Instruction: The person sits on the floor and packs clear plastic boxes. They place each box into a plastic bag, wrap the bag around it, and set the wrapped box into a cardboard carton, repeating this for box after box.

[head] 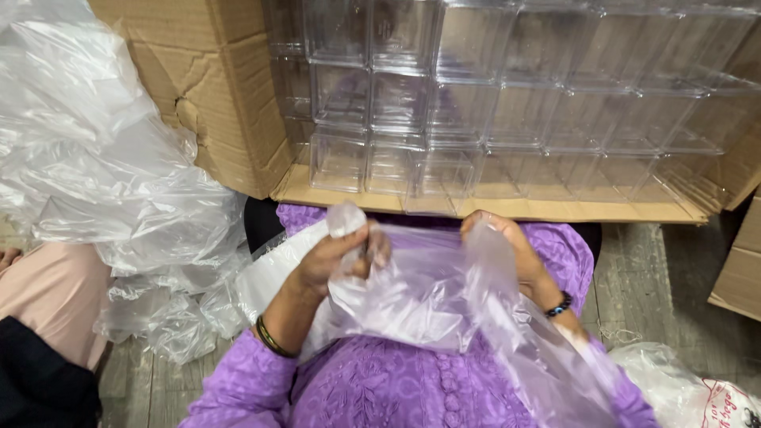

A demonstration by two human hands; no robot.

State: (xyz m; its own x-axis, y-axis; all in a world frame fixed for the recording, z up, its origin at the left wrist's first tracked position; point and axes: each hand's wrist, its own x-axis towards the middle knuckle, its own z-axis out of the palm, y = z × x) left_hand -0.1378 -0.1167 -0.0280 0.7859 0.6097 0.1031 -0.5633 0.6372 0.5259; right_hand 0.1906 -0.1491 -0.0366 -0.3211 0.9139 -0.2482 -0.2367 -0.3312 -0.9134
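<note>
Working open a clear plastic bag over the lap, just before the cardboard box's front edge; left hand and right hand both pinching film; probably needing the mouth parted next.

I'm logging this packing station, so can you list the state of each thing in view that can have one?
Left hand: shut on the clear plastic bag.
Right hand: shut on the bag's other edge.
Clear plastic bag: crumpled, stretched between both hands.
Cardboard box: on its side, open, flap torn.
Clear plastic containers: stacked in rows inside the box, empty.
Pile of plastic bags: loose, crumpled.
</note>
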